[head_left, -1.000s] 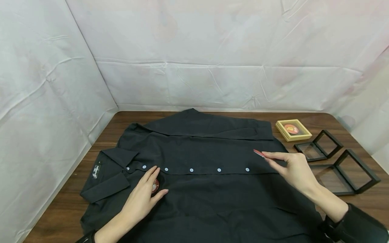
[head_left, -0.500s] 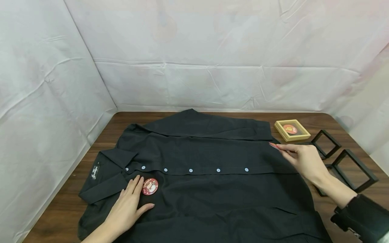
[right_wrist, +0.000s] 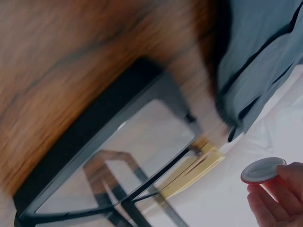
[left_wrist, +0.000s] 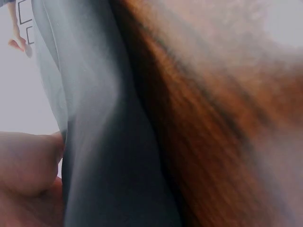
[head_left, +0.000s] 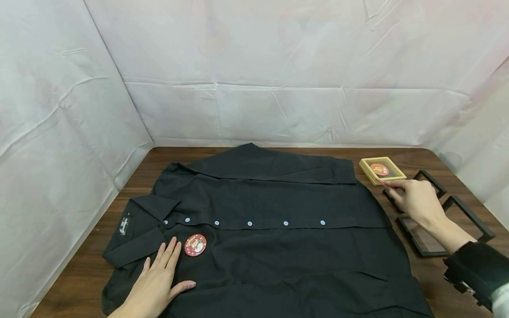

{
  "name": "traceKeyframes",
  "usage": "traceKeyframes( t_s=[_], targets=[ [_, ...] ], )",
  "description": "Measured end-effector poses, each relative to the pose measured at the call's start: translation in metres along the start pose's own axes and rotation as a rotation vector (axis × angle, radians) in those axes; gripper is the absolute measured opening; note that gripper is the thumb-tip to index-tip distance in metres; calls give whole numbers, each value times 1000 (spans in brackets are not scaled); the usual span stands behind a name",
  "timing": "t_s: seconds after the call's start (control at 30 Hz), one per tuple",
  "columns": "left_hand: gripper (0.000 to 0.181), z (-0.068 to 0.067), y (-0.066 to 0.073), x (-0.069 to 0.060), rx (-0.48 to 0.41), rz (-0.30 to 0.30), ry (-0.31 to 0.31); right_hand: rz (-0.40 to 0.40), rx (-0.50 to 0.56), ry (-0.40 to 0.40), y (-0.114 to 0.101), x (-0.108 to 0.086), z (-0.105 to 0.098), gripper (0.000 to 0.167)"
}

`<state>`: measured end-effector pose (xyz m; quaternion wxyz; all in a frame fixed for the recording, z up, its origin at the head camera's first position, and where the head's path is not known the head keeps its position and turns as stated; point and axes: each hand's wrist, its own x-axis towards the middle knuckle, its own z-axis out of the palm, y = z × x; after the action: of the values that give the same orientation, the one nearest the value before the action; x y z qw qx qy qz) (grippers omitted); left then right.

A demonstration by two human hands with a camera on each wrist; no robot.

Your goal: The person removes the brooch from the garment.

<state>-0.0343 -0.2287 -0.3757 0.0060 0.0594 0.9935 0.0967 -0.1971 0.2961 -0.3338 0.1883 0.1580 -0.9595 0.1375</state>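
A dark button-up shirt point(head_left: 278, 198) lies spread on the wooden table, a round red badge point(head_left: 195, 245) on its left part. Flat on the cloth just below and left of that badge rests my left hand point(head_left: 155, 282), fingers extended. My right hand point(head_left: 421, 203) pinches a second badge by its edge near the front of a yellow box; the right wrist view shows this badge point(right_wrist: 263, 170) with its pale back up and red rim, held between thumb and fingers point(right_wrist: 267, 205). Another round red-orange badge point(head_left: 379, 169) shows in the yellow box point(head_left: 397, 178).
Two black-framed clear cases stand open at the right, the nearer one point(head_left: 433, 253) under my right forearm, the farther one point(head_left: 440, 191) behind my hand. A white cloth backdrop point(head_left: 254, 115) borders the table's back and sides. A small label point(head_left: 124, 225) shows at the collar.
My left hand has slid down and left, uncovering the badge on the shirt. My right hand, still pinching its badge, has moved right and back toward the yellow box.
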Motion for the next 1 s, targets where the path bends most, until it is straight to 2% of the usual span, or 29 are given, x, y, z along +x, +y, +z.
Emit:
traceKeyframes(
  t_s=[0.17, 0.27, 0.4, 0.5, 0.67, 1.0],
  targets=[
    [98, 1, -3, -2, 6, -42, -32, 22, -28, -41, 14, 1, -1, 24],
    [101, 2, -4, -2, 12, -60, -76, 36, -34, -50, 20, 1, 0, 24],
    [105, 3, -5, 0, 8, -88, -163, 63, -38, -68, 26, 2, 1, 23],
    [105, 5, -5, 0, 0, -103, -197, 86, -49, -89, 30, 3, 1, 21],
    [105, 7, -6, 0, -9, -112, -210, 120, -70, -108, 34, 4, 3, 18],
    [105, 7, -6, 1, -36, -129, -229, 196, -60, -198, 43, 6, 6, 17]
  ],
)
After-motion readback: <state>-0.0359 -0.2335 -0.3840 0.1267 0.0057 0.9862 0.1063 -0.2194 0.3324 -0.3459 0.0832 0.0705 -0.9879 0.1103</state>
